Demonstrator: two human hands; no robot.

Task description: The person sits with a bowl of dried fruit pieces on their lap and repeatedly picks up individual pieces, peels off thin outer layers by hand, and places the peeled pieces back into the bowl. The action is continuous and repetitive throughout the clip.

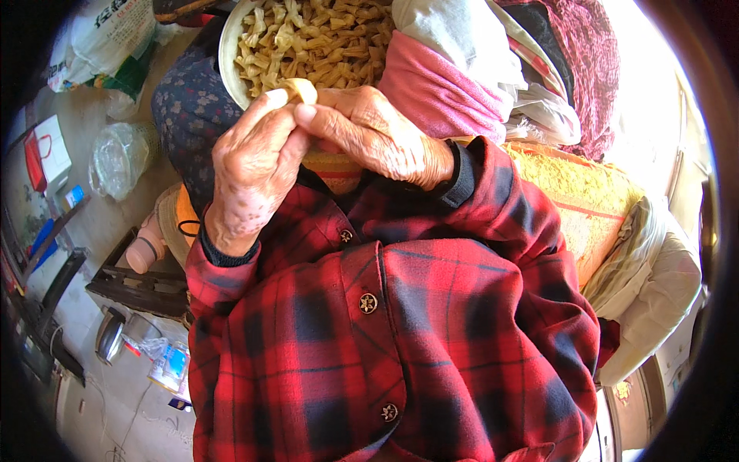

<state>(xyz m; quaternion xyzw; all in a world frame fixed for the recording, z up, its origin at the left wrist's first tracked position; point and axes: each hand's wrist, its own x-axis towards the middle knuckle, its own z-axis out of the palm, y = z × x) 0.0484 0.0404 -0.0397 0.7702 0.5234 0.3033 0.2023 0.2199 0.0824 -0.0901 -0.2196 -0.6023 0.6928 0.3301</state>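
Between the fingertips of both hands is a small folded yellowish strip (302, 90), perhaps bean-curd skin. My left hand (248, 156) pinches its left side, back of the hand up. My right hand (378, 133) holds the other side, with the thumb tip against the strip and the index finger behind it. The fingers on the far side of the strip are partly hidden. Just beyond the hands stands a pale round basin (229, 58) full of knotted yellowish pieces (317, 40) of similar look.
Pink cloth (444, 86) and a grey-white cloth (444, 23) lie right of the basin. A yellow towel-like cover (577, 179) is at the right. On the left are a clear plastic bag (118, 159), a printed sack (109, 40), a white box (53, 153) and a dark wooden frame (138, 289).
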